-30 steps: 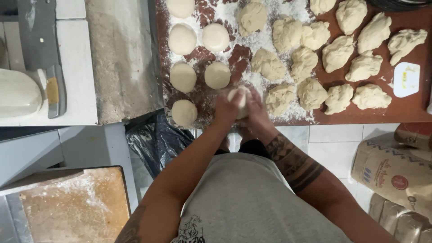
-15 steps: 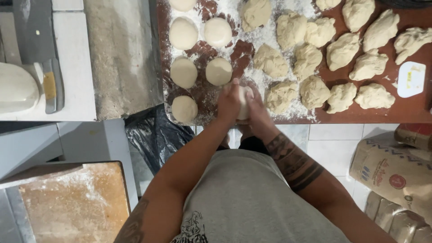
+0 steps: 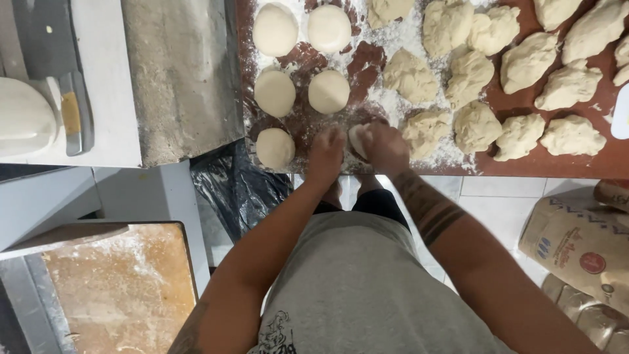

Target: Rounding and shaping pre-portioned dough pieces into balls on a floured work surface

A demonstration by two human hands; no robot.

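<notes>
Dough piece (image 3: 358,139) sits at the near edge of the floured bench (image 3: 563,164), pressed between both hands. The right hand (image 3: 385,148) cups it with curled fingers; the left hand (image 3: 327,155) presses beside it, fingers bent around its side. Five smooth balls (image 3: 274,148) lie just to the left. I think the dough could slip off this edge, because it is so close.
</notes>
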